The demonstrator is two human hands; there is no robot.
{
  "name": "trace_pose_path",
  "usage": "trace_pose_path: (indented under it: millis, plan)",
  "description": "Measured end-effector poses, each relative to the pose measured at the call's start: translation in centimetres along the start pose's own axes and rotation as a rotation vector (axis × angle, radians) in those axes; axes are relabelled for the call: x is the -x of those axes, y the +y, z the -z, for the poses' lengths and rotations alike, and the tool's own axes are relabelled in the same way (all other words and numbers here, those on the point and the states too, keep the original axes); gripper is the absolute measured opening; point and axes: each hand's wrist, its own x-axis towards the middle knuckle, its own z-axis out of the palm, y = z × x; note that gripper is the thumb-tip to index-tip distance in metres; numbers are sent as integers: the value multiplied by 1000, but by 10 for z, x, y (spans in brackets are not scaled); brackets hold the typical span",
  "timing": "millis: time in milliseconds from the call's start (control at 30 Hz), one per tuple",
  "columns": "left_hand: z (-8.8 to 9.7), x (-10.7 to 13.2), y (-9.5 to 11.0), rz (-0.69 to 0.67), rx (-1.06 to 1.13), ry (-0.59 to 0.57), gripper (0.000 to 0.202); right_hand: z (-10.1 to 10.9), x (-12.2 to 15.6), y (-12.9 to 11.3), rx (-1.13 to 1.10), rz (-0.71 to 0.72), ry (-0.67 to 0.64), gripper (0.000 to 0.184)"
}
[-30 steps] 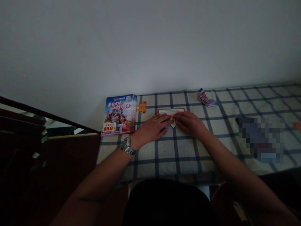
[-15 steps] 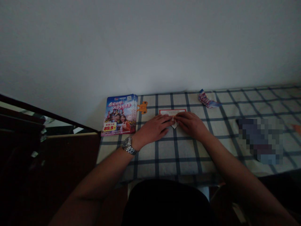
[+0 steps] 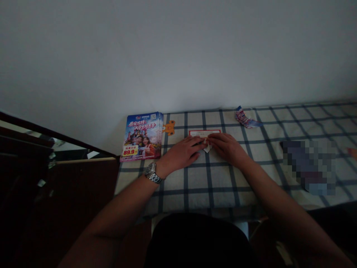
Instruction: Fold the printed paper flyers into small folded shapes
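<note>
A printed sheet of paper [image 3: 205,132], white with a red edge, lies on the checked cloth under my fingers. Its near end is folded to a small point that shows between my hands. My left hand [image 3: 185,150], with a metal watch on the wrist, presses its closed-up fingers on the sheet's left part. From the other side my right hand [image 3: 227,147] holds the fold with bent fingers, their tips close to the left ones. Both hands cover much of the paper.
A stack of colourful flyers [image 3: 142,137] sits at the table's left end, beside an orange bear print [image 3: 169,127]. Towards the wall lies a crumpled flyer strip [image 3: 247,118]. A blurred-out dark object [image 3: 306,167] is at right, with part of another person's hand [image 3: 351,152] beyond.
Little differs. My fingers have shifted very slightly over the fold, while the paper stays in place.
</note>
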Motion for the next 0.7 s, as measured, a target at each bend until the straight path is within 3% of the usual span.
trace_pose_path:
  millis: [167,700]
  plan:
    - [0,0,0,5,6,3,47,0,0,2,2,7,-74,34]
    - [1,-1,2,-9,-26,9,44,0,0,4,-12,18,-104,27]
